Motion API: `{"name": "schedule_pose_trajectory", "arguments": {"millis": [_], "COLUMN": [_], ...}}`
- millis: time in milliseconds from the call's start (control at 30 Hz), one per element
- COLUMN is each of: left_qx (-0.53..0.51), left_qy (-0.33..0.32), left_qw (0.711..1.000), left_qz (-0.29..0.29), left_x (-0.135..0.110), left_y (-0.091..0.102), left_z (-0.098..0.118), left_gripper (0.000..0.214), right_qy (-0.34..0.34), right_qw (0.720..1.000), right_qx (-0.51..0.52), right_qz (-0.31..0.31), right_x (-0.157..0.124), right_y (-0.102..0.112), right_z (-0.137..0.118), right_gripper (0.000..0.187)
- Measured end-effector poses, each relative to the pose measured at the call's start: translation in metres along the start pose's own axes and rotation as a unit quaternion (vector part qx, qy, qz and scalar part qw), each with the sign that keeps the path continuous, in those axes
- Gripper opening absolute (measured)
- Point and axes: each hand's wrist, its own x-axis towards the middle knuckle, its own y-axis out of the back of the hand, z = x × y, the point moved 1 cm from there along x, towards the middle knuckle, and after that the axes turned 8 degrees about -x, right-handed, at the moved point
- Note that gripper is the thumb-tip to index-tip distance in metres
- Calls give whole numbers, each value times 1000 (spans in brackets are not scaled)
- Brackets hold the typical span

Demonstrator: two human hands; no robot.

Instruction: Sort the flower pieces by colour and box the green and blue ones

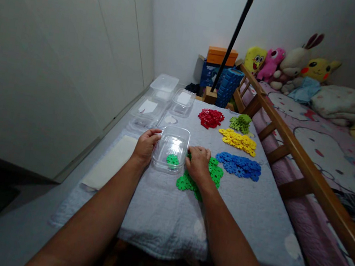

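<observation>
A clear plastic container (163, 166) stands on the cloth in front of me with one or a few green flower-shaped discs (172, 159) inside. My left hand (146, 145) grips its left wall, thumb and fingers closed at the rim. On the other side, my right hand (198, 162) is closed beside the container's right wall, over a loose pile of green flower-shaped discs (214, 174). A bit of green shows at its fingertips; how many discs it pinches is hidden.
Piles of blue (239, 166), yellow (238, 142), red (211, 118) and light green discs (240, 123) lie to the right. More clear containers (147, 113) stand at the back left, near a folded cream cloth (111, 163). A wooden bed rail (276, 141) borders the table's right side.
</observation>
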Motion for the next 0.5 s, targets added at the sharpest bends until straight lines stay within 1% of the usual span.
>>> {"name": "schedule_pose_trajectory", "arguments": {"millis": [67,167,233,300,400,433,500], "left_qx": [-2,-5,-6,-6,-9,-10,-10], "left_qy": [4,8,12,15,15,15,14], "left_qw": [1000,1000,1000,1000,1000,1000,1000], "left_qz": [2,2,0,1,4,4,4], "left_x": [0,-1,-2,-3,-4,-5,-6], "left_y": [0,-1,-2,-3,-5,-5,-6], "left_z": [0,1,2,3,5,5,5], "left_gripper": [39,39,40,40,40,40,40], "right_qy": [-14,-40,-55,-61,-36,-20,18], "right_qw": [1000,998,995,989,975,971,967], "right_qx": [6,23,37,61,116,133,156], "right_qz": [10,38,73,121,188,199,199], "right_x": [-1,-2,-4,-7,-12,-14,-18], "right_y": [2,7,12,20,32,36,41], "right_z": [2,6,9,11,8,5,-3], "right_gripper": [22,19,19,18,19,20,22]}}
